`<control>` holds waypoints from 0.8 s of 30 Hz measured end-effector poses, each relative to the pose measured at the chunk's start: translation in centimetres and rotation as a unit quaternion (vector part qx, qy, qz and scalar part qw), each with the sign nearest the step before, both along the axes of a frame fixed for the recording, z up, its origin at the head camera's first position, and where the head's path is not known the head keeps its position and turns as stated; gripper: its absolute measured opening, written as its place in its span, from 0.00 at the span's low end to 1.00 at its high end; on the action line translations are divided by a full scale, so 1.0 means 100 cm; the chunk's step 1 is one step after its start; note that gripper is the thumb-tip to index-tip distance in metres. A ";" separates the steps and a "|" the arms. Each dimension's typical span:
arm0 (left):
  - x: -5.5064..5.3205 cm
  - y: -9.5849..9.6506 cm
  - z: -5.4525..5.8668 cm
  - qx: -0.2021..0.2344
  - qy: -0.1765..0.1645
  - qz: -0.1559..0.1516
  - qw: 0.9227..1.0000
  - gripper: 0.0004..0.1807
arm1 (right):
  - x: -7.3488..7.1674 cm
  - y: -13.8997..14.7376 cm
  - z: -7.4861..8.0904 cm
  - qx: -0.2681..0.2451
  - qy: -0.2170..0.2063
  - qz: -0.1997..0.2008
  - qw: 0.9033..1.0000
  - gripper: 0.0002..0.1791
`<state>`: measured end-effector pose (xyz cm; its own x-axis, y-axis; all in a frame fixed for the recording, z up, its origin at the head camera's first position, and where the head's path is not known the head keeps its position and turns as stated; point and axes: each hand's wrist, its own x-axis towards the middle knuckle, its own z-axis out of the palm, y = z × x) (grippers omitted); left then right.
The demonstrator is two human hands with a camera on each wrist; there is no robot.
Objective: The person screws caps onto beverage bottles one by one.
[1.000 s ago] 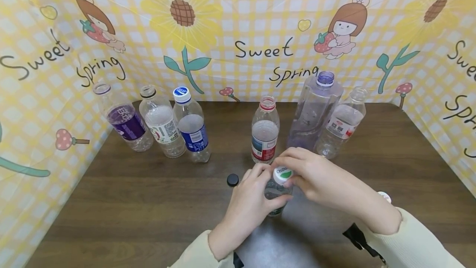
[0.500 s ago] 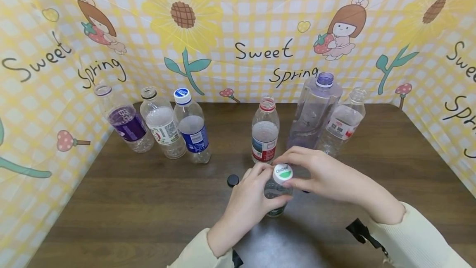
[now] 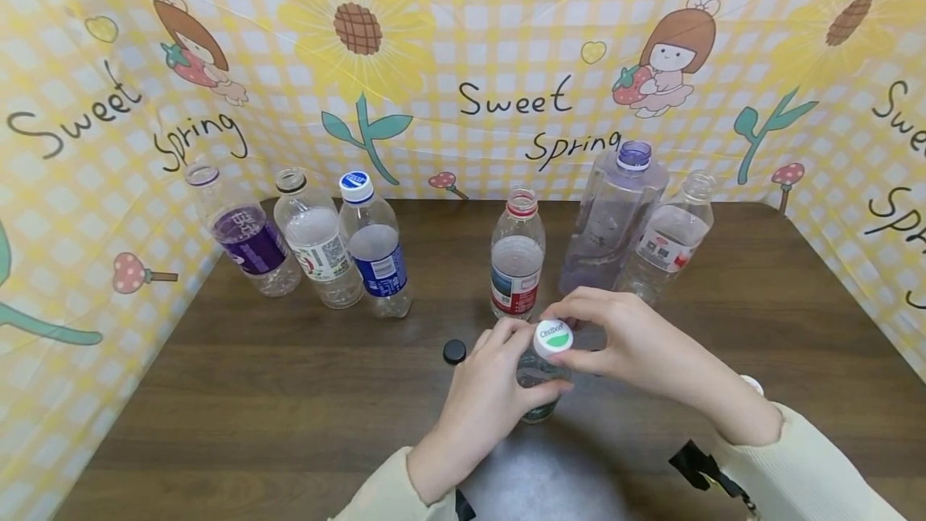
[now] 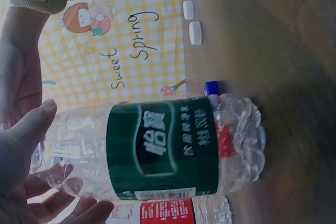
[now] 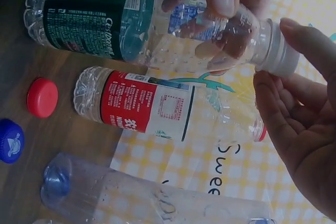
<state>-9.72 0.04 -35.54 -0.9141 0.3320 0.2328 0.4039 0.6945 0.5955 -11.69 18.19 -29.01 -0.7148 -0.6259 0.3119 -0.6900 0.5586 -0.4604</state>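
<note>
A clear plastic bottle (image 4: pixel 163 150) with a green label stands on the table in front of the person. My left hand (image 3: pixel 485 400) grips it round the upper part. On its neck sits a white cap (image 3: pixel 554 339) with green print, which the thumb and fingers of my right hand (image 3: pixel 644 352) pinch from the sides. The right wrist view shows the cap at the bottle's mouth; whether it is threaded tight I cannot tell. Just behind stands an uncapped bottle (image 3: pixel 516 272) with a red label. A black cap (image 3: pixel 454 352) lies left of the hands.
Back left stand a purple-label bottle (image 3: pixel 253 244), a white-label bottle (image 3: pixel 318 248) and a blue-capped bottle (image 3: pixel 378 264). Back right are a large purplish bottle (image 3: pixel 608 215) and a clear bottle (image 3: pixel 669 235). A red cap (image 5: pixel 42 98), a blue cap (image 5: pixel 10 140) and white caps (image 4: pixel 195 32) lie about.
My right hand's fingers have drawn back from over the cap, so its printed top shows more fully. The left hand and bottle stay nearly in place.
</note>
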 end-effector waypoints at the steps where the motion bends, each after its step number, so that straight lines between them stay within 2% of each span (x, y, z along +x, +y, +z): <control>1: 0.001 0.000 0.000 0.002 0.002 0.001 1.000 0.30 | 0.001 0.000 0.000 -0.003 0.004 -0.003 1.000 0.16; 5: 0.003 0.001 -0.001 0.007 0.020 0.009 1.000 0.30 | 0.003 -0.003 -0.004 -0.014 0.028 -0.012 0.999 0.16; 12: 0.007 0.004 -0.003 0.007 0.052 0.026 0.998 0.30 | 0.008 -0.007 -0.008 -0.037 0.041 -0.044 0.997 0.15; 18: 0.008 0.005 -0.005 0.002 0.079 0.035 0.996 0.30 | 0.013 -0.010 -0.012 -0.048 0.069 -0.073 0.994 0.17; 21: 0.006 0.004 -0.005 0.003 0.072 0.028 0.997 0.30 | 0.012 -0.010 -0.013 -0.047 0.068 -0.071 0.994 0.17; 24: 0.004 0.002 -0.003 0.003 0.050 0.020 0.999 0.30 | 0.010 -0.008 -0.012 -0.038 0.044 -0.061 0.996 0.18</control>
<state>-9.33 0.27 -35.84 -0.8986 0.2937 0.3260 0.4336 0.7086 0.5567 -10.68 17.39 -30.17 -0.7521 -0.5074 0.4206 -0.6584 0.6067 -0.4455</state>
